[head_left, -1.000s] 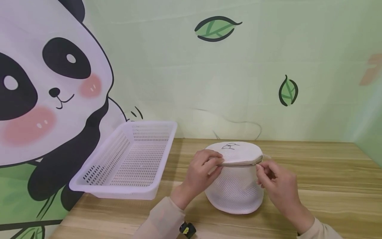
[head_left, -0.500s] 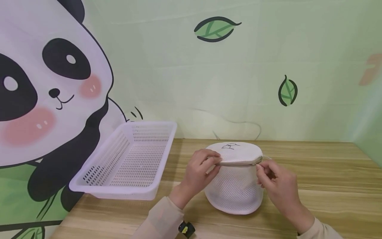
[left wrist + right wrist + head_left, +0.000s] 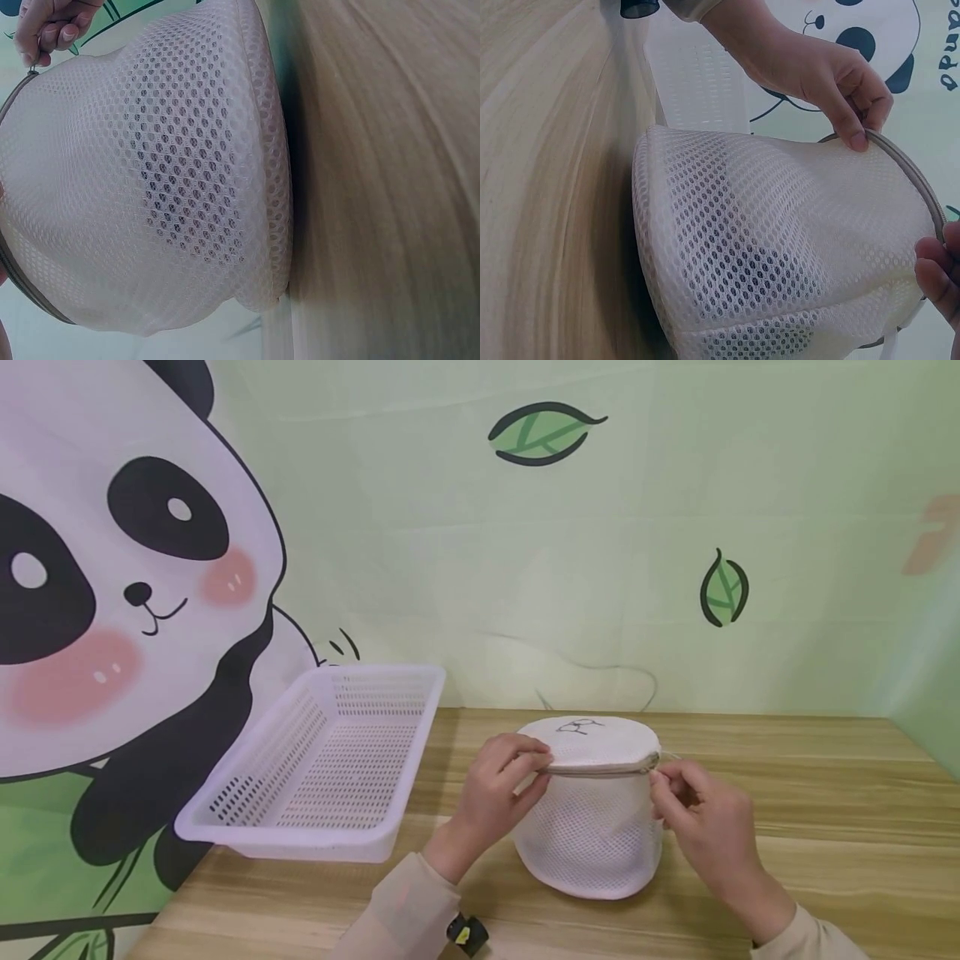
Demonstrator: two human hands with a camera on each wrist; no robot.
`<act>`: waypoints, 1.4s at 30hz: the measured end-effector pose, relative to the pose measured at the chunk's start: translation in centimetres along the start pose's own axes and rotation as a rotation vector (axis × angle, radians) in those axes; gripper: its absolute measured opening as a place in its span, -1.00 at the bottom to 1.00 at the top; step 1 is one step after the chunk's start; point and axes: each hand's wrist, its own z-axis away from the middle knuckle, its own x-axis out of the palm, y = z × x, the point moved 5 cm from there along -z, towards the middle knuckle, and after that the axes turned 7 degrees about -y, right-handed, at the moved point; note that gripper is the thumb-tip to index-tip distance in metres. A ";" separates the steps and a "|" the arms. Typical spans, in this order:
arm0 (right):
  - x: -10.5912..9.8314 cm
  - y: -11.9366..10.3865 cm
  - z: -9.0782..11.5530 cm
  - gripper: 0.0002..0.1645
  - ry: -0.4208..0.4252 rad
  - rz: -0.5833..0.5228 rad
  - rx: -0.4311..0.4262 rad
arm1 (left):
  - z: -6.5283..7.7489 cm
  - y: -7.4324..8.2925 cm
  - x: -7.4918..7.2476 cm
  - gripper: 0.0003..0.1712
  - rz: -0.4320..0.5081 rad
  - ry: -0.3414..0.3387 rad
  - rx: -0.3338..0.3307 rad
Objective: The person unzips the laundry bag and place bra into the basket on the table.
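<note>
A white mesh laundry bag (image 3: 588,835) stands upright on the wooden table, its round lid edged by a grey-brown zipper (image 3: 919,176). My left hand (image 3: 498,789) pinches the zippered rim at the lid's left front, thumb below and fingers above. At the right front, my right hand (image 3: 705,818) pinches the small zipper pull (image 3: 32,71) between thumb and finger. Something darker shows faintly through the mesh in both wrist views; its kind cannot be made out. A dark line drawing marks the lid's top.
A white slotted plastic basket (image 3: 375,839) stands to the left of the bag. Near the left sleeve lies a small black object (image 3: 468,935) with a yellow mark. Behind the table (image 3: 847,793) hangs a green panda-print backdrop (image 3: 420,568).
My right hand has moved slightly right along the rim with the zipper pull. My left hand has slid a little to the left. The bag stays in place.
</note>
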 end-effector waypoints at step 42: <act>-0.5 2.6 -0.6 -0.88 -0.132 0.044 0.169 | -0.4 0.7 0.3 -0.71 -0.030 -0.042 -0.086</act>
